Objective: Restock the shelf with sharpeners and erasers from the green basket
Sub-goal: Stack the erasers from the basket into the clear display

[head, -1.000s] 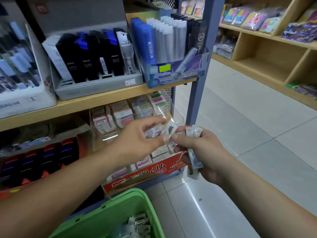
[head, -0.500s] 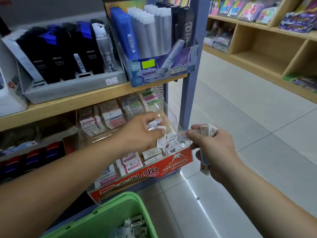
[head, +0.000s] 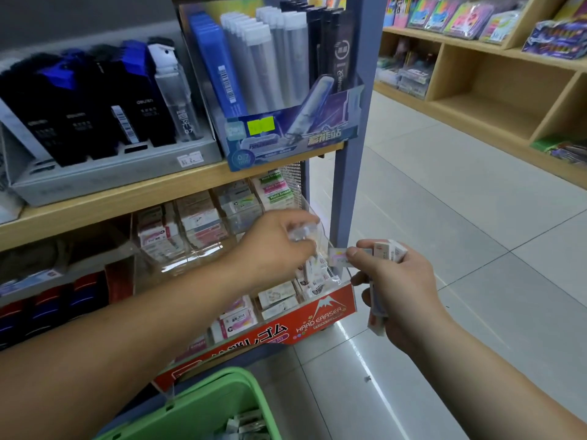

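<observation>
In the middle of the frame the left hand (head: 276, 246) was held over the right end of the clear eraser display (head: 317, 309), whose red front was printed with "HARD ERASER". Its fingers were curled round a small wrapped piece (head: 301, 234), which was pressed against the thumb. The piece was blurred, so it could not be told whether it was an eraser or a sharpener.

Just to the right, in front of the blue post (head: 352, 122), the right hand (head: 394, 290) was closed tightly on a bundle of small packs (head: 389, 250). Some packs stuck out above the knuckles, one was pinched between thumb and forefinger and pointed toward the display, and a longer one hung below the palm. The two hands were near each other but apart.

The display was placed under the wooden shelf (head: 127, 198), and its compartments were filled with rows of boxed erasers (head: 276, 295). At the bottom edge the green basket (head: 203, 395) was seen in part, with loose wrapped items (head: 247, 423) lying inside. On the wooden shelf, in the upper left, a grey tray (head: 111, 173) of black and blue packs was set beside a blue box (head: 286, 138) of tall tubes.
</observation>
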Demonstrator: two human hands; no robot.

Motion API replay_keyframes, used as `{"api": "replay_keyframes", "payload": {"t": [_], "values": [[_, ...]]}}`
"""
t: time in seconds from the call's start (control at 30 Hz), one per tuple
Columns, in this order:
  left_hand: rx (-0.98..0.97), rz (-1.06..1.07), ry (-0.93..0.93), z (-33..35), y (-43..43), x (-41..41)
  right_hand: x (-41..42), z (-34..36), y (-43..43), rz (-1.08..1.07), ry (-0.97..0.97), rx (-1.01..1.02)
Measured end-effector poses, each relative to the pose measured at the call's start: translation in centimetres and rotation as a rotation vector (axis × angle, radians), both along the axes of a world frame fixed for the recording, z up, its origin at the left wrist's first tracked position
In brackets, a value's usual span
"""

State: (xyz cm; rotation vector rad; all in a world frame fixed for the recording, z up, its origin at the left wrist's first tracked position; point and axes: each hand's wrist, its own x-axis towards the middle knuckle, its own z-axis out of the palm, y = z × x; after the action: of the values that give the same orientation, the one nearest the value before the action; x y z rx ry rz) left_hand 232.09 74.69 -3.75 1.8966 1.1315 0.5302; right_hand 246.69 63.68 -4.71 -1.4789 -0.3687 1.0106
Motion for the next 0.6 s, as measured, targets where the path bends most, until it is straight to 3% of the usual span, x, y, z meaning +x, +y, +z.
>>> {"api": "replay_keyframes", "payload": {"t": [0.17, 0.27, 0.43, 0.6], "values": [[0.094, -0.126, 0.203, -0.5, -0.2, -1.7, 0.4, -0.5, -0.3, 0.014, -0.015, -0.008], [0.071, -0.15, 0.186, 0.2, 0.2, -2.5, 0.3, -0.5, -0.3, 0.028, -0.023, -0.01], [0.144, 0.038, -0.009, -0.9, -0.2, -1.5, 0.2, -0.3, -0.2, 0.003, -0.012, -0.01], [0.251, 0.039, 0.18, -2.7, -1.2, -0.6, 0.6, -0.8, -0.4, -0.018, -0.027, -0.016]]}}
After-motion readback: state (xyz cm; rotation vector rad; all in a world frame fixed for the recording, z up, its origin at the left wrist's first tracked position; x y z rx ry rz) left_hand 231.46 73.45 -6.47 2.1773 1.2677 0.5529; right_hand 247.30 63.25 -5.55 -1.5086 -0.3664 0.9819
